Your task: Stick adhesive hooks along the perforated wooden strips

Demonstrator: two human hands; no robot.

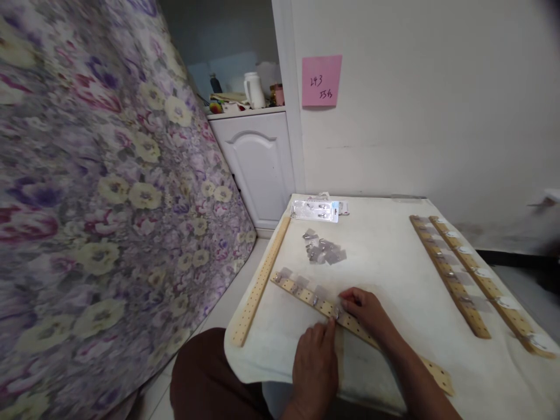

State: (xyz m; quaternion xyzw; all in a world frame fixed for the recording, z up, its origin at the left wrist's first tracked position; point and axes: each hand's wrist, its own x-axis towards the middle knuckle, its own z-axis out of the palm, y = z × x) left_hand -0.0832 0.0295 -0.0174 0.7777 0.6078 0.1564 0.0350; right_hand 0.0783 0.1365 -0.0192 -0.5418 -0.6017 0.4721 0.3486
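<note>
A pale wooden strip (301, 294) with rows of holes lies slantwise before me, carrying several small metal hooks on clear square backings along its left half. My right hand (365, 312) is closed in a pinch at the clear backing of the hook (336, 312) nearest the strip's middle. From the front, my left hand (315, 361) reaches the same hook with its fingertips, other fingers curled. The exact contact is partly hidden. Farther back on the table lies a loose pile of clear-backed hooks (324, 249).
Another holed strip (262, 280) runs along the table's left edge. Two strips fitted with hooks, an inner one (450, 274) and an outer one (494, 286), lie at right. Clear packaging (315, 211) sits at the back, against the wall. A floral curtain (109, 204) hangs left.
</note>
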